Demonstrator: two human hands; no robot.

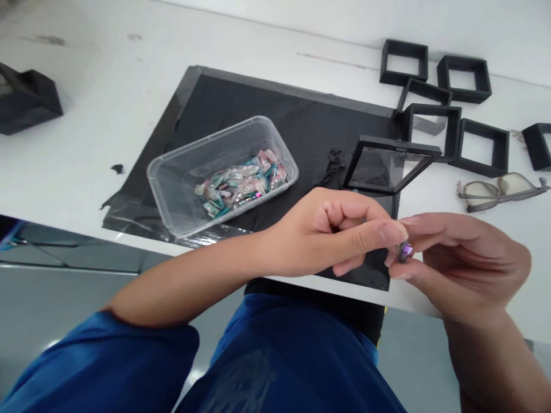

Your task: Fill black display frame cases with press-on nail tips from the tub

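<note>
My left hand (340, 232) reaches in from the left, its thumb and fingers pinched at a tiny dark piece with a shiny purple stone (405, 250). From the right, my right hand (469, 258) grips the same piece between thumb and fingertips, so the two hands meet. Most of the piece is hidden by the fingers. Just beyond the hands, a black display frame with a clear film (379, 167) stands tilted. Left of them is a clear plastic box (172, 172) holding many small glossy pieces (247, 182) in pink, teal and clear, shaped like false nails.
A black mat (241, 94) with worn, taped edges lies on the white table (94, 103). Several square black frames (482, 148) are grouped at the right, near a pair of glasses (499, 192). A black box-like object (34, 103) stands far left.
</note>
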